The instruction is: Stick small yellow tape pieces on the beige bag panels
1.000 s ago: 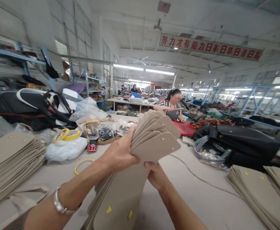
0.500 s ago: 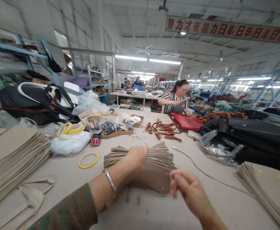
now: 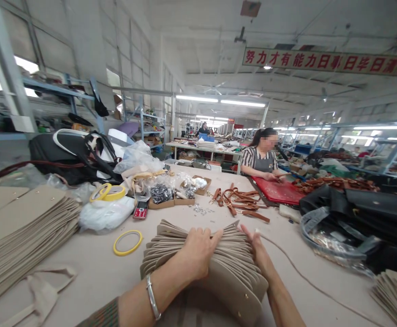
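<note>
I see the stack of beige leather panels lying on the desk right in front of me, fanned so its edges step away toward twelve o'clock; its long axis runs from nine to three o'clock, rounded ends curling down at three. My left hand lies palm-down on top, its grip loose and flat, fingers spread over the edges, nothing pinched. My right hand presses the stack's three o'clock side, grip open against it. At ten o'clock from the stack sits a yellow tape ring; brown leather straps lie at twelve, well apart.
</note>
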